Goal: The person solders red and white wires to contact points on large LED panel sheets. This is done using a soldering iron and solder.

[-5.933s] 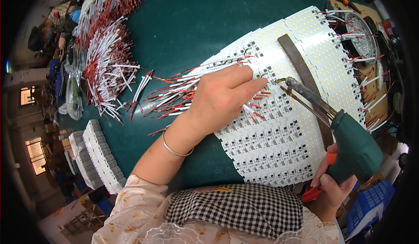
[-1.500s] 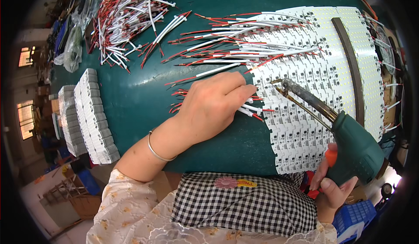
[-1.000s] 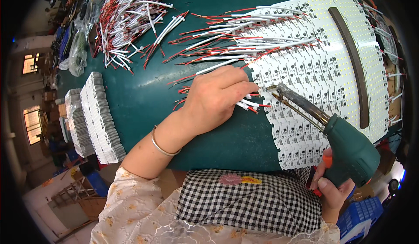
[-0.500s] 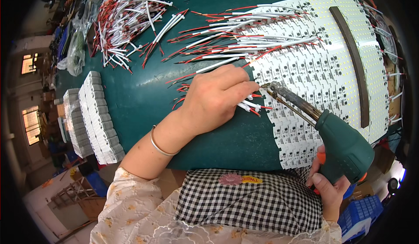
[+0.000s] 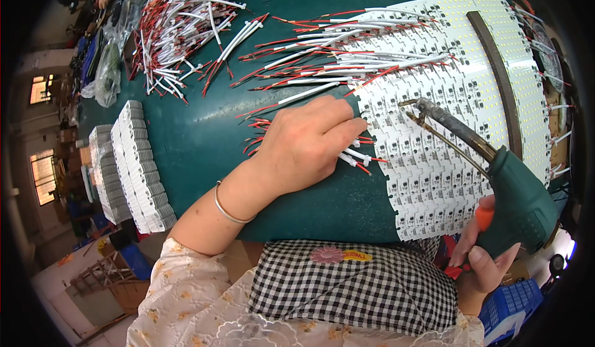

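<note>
My left hand (image 5: 313,139) is closed around a bundle of red-and-white wires (image 5: 354,158), whose ends stick out on both sides of it. Its fingertips are at the left edge of a sheet of white circuit boards (image 5: 418,186). In my right hand (image 5: 480,266) is a green soldering gun (image 5: 520,201) with an orange trigger. The gun's dark tip and thin feed tube hang over the boards, apart from my left fingers. More wires (image 5: 310,68) lie in rows on the upper part of the sheet, their free ends pointing left.
A dark bar (image 5: 499,80) lies across the boards at right. A large heap of wires (image 5: 176,31) is at the far left of the green table (image 5: 204,142). Stacked white boards (image 5: 139,167) stand at the left edge, and a blue crate (image 5: 511,306) sits low at right.
My right hand has drawn the soldering gun back to the right, its tip moving away from my left fingertips. My left hand has barely moved and keeps its wires.
</note>
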Available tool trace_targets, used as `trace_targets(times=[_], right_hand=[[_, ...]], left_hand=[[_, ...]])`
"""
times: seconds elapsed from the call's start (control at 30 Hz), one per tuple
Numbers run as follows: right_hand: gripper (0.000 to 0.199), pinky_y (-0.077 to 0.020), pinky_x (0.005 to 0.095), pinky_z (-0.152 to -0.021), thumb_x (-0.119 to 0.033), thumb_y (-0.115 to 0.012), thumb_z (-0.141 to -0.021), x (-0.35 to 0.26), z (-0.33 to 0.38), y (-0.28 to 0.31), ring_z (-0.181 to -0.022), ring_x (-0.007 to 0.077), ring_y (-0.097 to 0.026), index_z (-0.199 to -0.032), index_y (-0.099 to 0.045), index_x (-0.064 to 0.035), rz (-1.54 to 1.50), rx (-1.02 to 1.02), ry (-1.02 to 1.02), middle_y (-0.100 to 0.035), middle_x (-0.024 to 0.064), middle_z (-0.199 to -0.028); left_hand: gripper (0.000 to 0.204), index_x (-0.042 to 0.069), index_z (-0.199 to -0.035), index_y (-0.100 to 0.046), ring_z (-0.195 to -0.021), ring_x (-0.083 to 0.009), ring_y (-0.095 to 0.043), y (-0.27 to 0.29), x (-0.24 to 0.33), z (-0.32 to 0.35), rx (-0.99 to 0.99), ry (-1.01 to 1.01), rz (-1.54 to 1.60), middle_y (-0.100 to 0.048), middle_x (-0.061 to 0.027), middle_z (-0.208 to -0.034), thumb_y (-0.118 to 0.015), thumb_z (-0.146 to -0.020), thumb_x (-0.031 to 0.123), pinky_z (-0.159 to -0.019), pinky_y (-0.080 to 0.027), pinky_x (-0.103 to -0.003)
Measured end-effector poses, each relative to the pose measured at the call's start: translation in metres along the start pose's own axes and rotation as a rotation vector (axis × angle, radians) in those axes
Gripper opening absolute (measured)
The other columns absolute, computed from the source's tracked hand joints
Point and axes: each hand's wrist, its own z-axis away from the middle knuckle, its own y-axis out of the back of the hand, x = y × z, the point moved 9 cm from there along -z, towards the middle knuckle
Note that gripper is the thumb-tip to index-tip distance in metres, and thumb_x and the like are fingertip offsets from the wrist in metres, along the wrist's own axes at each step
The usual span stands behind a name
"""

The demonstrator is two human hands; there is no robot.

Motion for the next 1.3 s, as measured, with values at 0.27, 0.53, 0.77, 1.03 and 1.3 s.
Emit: trace_targets(times=[0.27,0.53,0.77,1.03,1.3], right_hand=[[0.071,-0.0452,0.0243,-0.036,-0.017,-0.07,-0.072,-0.008,-0.005,0.009,-0.042,0.0132,-0.049,-0.122,-0.031,0.0144,-0.053,-0.067,0.115,-0.049,0.0123,-0.07],[0.071,-0.0446,0.0238,-0.036,-0.017,-0.07,-0.072,-0.01,-0.005,0.01,-0.043,0.0133,-0.049,-0.12,-0.032,0.0162,-0.062,-0.052,0.154,-0.05,0.0135,-0.071],[0.069,-0.0461,0.0241,-0.038,-0.015,-0.071,-0.07,-0.002,-0.002,0.015,-0.044,0.0133,-0.051,-0.12,-0.035,0.0154,-0.048,-0.048,0.039,-0.052,0.0135,-0.069],[0.071,-0.0449,0.0232,-0.039,-0.014,-0.073,-0.069,0.007,-0.002,0.014,-0.045,0.0132,-0.05,-0.121,-0.036,0.0157,-0.032,-0.019,0.019,-0.052,0.0127,-0.065],[0.07,-0.0453,0.0233,-0.039,-0.014,-0.073,-0.069,0.01,-0.001,0.016,-0.046,0.0137,-0.051,-0.121,-0.037,0.0166,-0.02,-0.03,0.007,-0.056,0.0183,-0.078]], left_hand=[[0.034,0.001,-0.094,-0.064,-0.069,-0.022,-0.06,0.028,0.007,-0.007,0.135,-0.034,-0.076,-0.061,-0.0099,-0.084,-0.067,-0.061,-0.006,-0.057,-0.048,-0.032],[0.03,0.002,-0.091,-0.063,-0.062,-0.0206,-0.059,0.008,0.013,-0.021,-0.02,0.071,0.032,-0.058,-0.0093,-0.079,-0.059,-0.065,-0.013,-0.053,-0.047,-0.027],[0.031,0.003,-0.09,-0.065,-0.062,-0.0218,-0.059,0.0,-0.001,-0.015,0.081,0.04,-0.077,-0.059,-0.008,-0.073,-0.065,-0.062,-0.009,-0.051,-0.047,-0.03],[0.034,0.006,-0.091,-0.066,-0.061,-0.0211,-0.061,0.001,0.005,-0.016,0.062,0.038,-0.192,-0.062,-0.007,-0.071,-0.06,-0.061,-0.007,-0.05,-0.048,-0.03],[0.037,0.006,-0.094,-0.067,-0.058,-0.0206,-0.06,-0.002,0.003,-0.012,-0.003,0.039,-0.184,-0.062,-0.0068,-0.071,-0.057,-0.061,-0.006,-0.048,-0.047,-0.03]])
